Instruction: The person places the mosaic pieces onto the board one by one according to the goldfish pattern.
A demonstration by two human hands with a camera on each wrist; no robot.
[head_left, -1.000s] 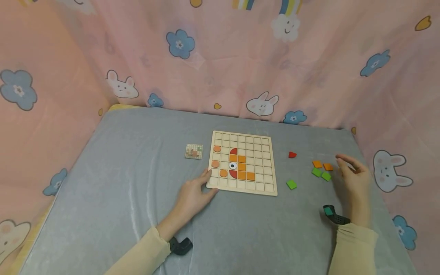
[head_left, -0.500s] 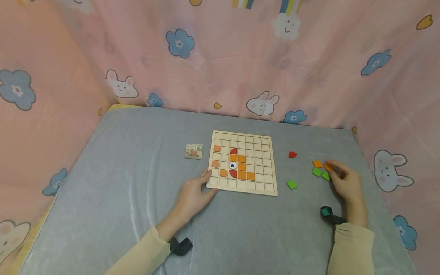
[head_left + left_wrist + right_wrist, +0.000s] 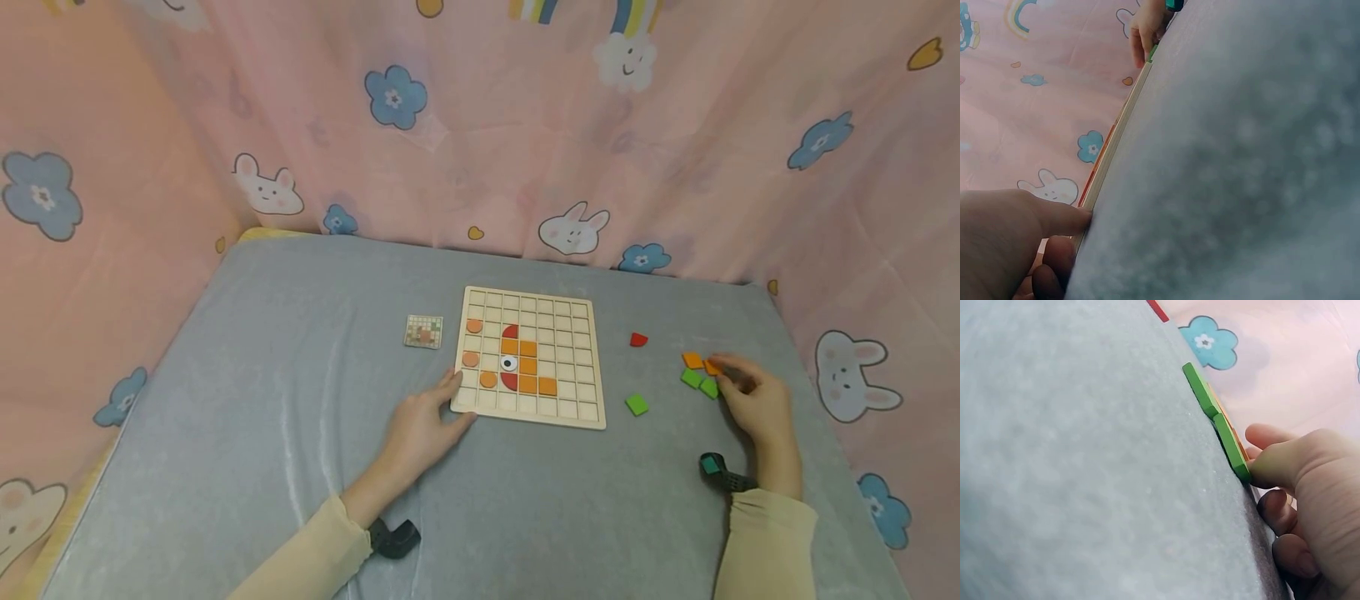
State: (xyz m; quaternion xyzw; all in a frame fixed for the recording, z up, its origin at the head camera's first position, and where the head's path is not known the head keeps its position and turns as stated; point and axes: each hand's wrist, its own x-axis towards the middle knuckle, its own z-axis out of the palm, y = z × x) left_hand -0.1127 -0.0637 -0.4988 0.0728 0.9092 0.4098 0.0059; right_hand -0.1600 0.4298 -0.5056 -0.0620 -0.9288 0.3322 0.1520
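Observation:
My left hand (image 3: pixel 423 425) holds the near-left corner of a wooden grid board (image 3: pixel 562 404), thumb at the front edge and fingers along the left side. In the left wrist view the thumb presses the board's edge (image 3: pixel 1105 172). My right hand (image 3: pixel 759 404) is at a small cluster of tiles on the right. Its index finger and thumb close around an orange square tile (image 3: pixel 712 367), part of which they hide. The thumb tip reaches a green square tile (image 3: pixel 1230 447). Another orange tile (image 3: pixel 692 360) and green tile (image 3: pixel 691 378) lie alongside.
Orange squares (image 3: pixel 528 366), orange discs (image 3: pixel 488 379), red quarter pieces (image 3: pixel 511 332) and an eye disc (image 3: pixel 508 363) sit on the board. A pattern card (image 3: pixel 423 332) lies left of it. A loose red piece (image 3: pixel 638 340) and green tile (image 3: pixel 637 405) lie between board and cluster.
My right hand has moved left and down onto the tile cluster, its fingertips now at the right orange tile. That tile and the green one beside it have shifted slightly. My left hand stays put.

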